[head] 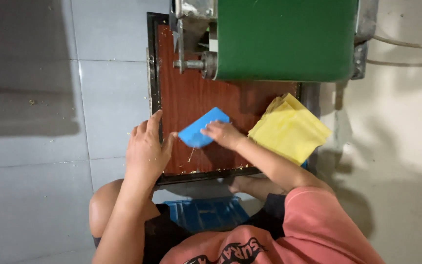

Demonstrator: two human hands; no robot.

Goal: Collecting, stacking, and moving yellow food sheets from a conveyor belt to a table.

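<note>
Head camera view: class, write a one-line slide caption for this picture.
Right hand presses a blue scraper on a reddish-brown board; left hand rests at its edge, beside yellow sheets.

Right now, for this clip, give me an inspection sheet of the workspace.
Surface: reddish wood-grain board in a dark frame, low over the tiled floor; pale crumbs near its front edge.
Job's things: blue scraper on the board; stack of yellow sheets at the board's right end.
Clutter: blue crate below the front edge.
Grippers: left hand cupped at the board's left edge, holding nothing; right hand gripping the scraper.
Cables: one pale cable along the wall, upper right.
Surroundings: green machine with metal shaft over the board's far end; light wall to the right.
</note>
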